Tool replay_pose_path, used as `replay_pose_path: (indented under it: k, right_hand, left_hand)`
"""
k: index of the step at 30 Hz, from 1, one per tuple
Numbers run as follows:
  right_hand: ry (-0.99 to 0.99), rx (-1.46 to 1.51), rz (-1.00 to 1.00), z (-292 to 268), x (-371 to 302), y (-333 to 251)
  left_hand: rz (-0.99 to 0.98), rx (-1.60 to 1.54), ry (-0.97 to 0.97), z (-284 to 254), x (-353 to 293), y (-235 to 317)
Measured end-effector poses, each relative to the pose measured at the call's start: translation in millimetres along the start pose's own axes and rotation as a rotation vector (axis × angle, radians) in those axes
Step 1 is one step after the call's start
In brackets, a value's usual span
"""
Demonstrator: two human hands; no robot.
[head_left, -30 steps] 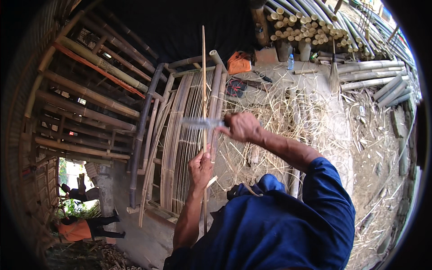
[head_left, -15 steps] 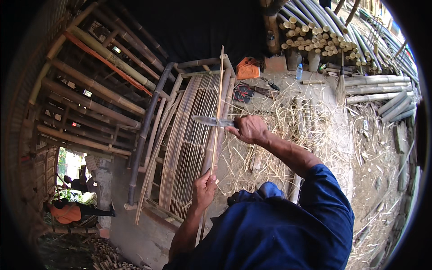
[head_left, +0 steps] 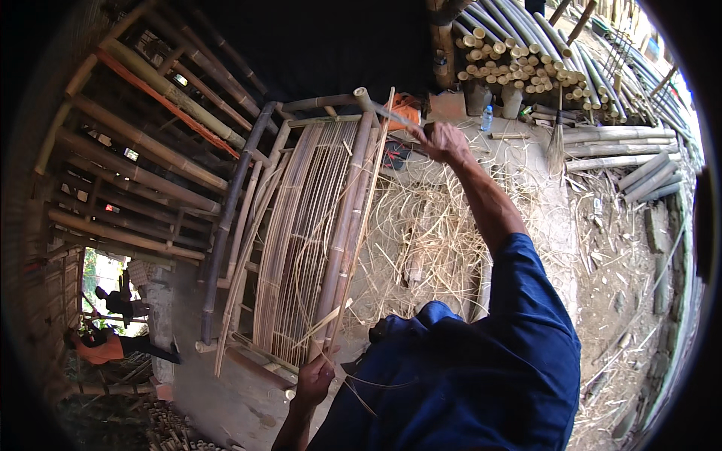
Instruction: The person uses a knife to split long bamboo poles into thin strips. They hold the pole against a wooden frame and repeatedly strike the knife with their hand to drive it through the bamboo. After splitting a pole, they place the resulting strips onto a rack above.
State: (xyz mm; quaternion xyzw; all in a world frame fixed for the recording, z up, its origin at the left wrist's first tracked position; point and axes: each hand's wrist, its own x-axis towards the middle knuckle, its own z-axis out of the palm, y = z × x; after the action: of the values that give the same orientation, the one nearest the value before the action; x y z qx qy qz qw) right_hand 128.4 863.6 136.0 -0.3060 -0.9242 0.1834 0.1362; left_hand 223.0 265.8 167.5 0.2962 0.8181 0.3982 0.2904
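A long bamboo strip (head_left: pixel 372 184) lies between two hands, beside the near rail of a slatted bamboo frame (head_left: pixel 338 248).
The left hand (head_left: pixel 314 381) has its fingers clamped on the strip's lower part; the right hand (head_left: pixel 442 143), well apart, has its fingers closed around the handle of a knife (head_left: pixel 395 114). The blurred blade crosses near the strip's upper end; whether they touch, I cannot tell. Any print on the clear plastic bottle (head_left: pixel 486 119) or the orange bag (head_left: pixel 403 107) is too small to read.
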Motion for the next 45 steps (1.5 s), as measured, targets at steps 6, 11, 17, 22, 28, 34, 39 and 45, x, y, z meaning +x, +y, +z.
replay_pose_path:
  k: [6,11,17,22,28,34,39,45]
  right_hand:
    - [0.255,0.083,0.555,-54.7,27.6,141.5]
    - [0.056,0.783,0.372,-20.1,-42.4,74.4]
    - [-0.413,1.153,0.441,96.4,-214.7,-72.9]
    - [-0.440,1.431,0.295,111.4,-200.9,-110.7]
    - [-0.295,1.511,0.329,106.2,-95.6,-69.1]
    - [-0.225,0.581,0.134,84.7,-57.9,-51.1]
    - [-0.453,0.188,-0.196,80.8,-173.6,-83.6]
    - [-0.334,0.341,-0.275,79.6,-235.1,-110.2]
  left_hand:
    - [-0.099,0.080,-0.071,-6.7,-73.0,-6.2]
    - [-0.187,-0.205,-0.085,33.7,33.2,-15.9]
    - [-0.146,-0.463,-0.140,63.3,195.7,3.6]
    - [-0.311,-0.286,-0.074,51.3,202.1,8.5]
    - [-0.356,-0.264,-0.466,-7.8,103.6,-7.8]
    - [-0.190,-0.319,-0.148,35.1,144.1,9.4]
    - [-0.038,-0.357,0.083,46.5,183.0,16.2]
    - [-0.122,-0.461,0.025,47.1,192.0,28.3]
